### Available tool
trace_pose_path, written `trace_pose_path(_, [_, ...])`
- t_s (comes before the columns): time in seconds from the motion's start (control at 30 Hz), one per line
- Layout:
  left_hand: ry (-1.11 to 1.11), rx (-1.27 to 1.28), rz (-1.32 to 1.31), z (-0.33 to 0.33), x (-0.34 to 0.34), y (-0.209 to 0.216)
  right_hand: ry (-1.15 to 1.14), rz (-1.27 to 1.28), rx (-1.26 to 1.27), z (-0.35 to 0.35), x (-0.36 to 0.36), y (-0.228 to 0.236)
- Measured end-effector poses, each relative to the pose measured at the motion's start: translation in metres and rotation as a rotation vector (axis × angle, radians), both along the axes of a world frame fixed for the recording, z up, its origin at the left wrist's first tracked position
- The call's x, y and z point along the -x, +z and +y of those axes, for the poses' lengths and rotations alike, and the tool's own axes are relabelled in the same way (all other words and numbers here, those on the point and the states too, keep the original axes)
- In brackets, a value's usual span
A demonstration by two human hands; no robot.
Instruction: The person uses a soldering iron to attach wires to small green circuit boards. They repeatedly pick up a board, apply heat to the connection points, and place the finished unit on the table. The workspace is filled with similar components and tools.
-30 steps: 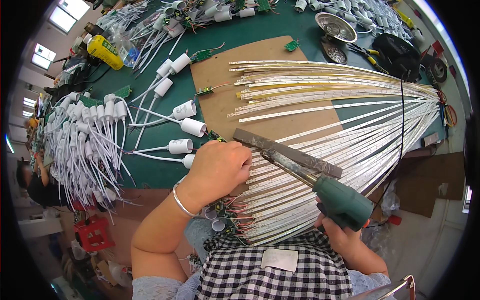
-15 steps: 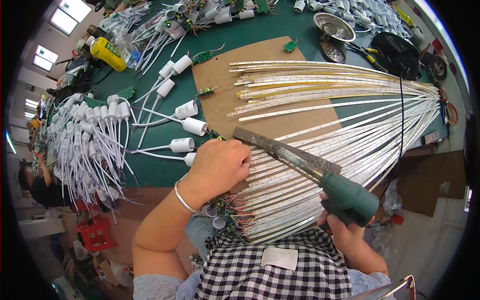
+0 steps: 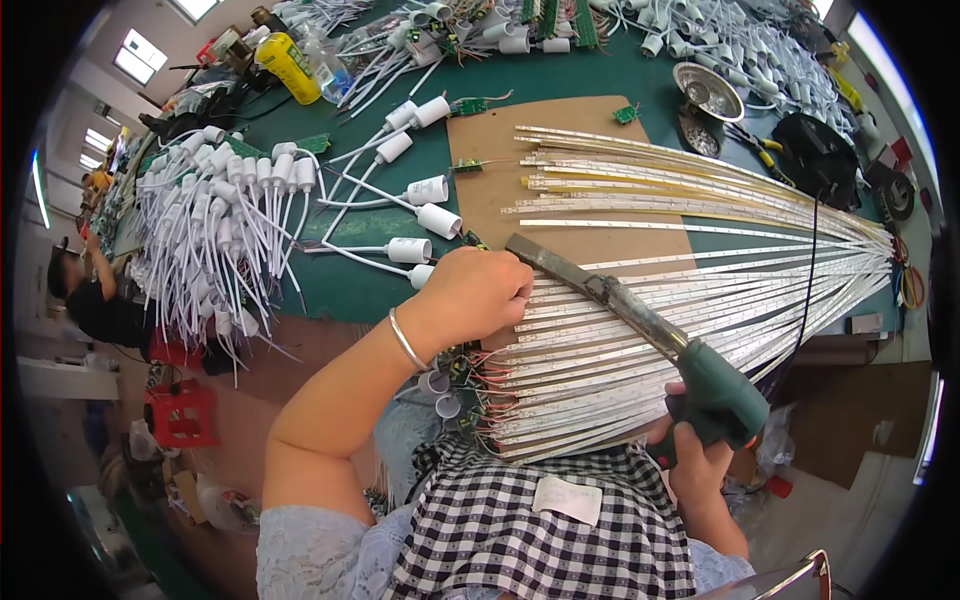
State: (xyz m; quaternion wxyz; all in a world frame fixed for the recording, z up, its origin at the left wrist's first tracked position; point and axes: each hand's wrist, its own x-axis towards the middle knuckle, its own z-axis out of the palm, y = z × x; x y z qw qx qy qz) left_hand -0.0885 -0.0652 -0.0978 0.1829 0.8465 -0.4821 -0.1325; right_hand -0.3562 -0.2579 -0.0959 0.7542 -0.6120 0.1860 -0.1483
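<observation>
My right hand [image 3: 697, 458] is wrapped round the handle of a green soldering gun [image 3: 728, 392], whose long metal barrel slants up and left. The barrel's front lies over a dark flat bar [image 3: 548, 260] that rests across the ends of white LED strips [image 3: 610, 365]. My left hand [image 3: 478, 292] is closed at the left end of those strips. What its fingers hold is hidden behind the knuckles. Just beyond it shows a small green circuit board [image 3: 474, 240]. White lamp sockets [image 3: 409, 250] with white cables lie left of it.
A brown board [image 3: 490, 120] lies on the green table. Piled sockets [image 3: 215, 205] fill the left side. A metal dish [image 3: 708, 92], pliers [image 3: 768, 150] and a black cable [image 3: 812, 260] are at right. Another person [image 3: 100, 300] is at far left.
The whole view has shifted, so the table's things appear further right. The soldering gun's barrel now lies more in line with the dark bar. My left hand stays closed at the strip ends.
</observation>
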Motion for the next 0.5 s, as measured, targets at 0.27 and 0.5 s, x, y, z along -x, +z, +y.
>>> trace_pose_path(0.27, [-0.034,0.071,-0.230,-0.001,0.010,0.001,-0.027,0.014,0.012,0.007,-0.006,0.001])
trace_pose_path(0.5, [-0.042,0.118,-0.294,0.002,0.014,0.002,-0.041,0.008,0.010,0.004,-0.008,-0.002])
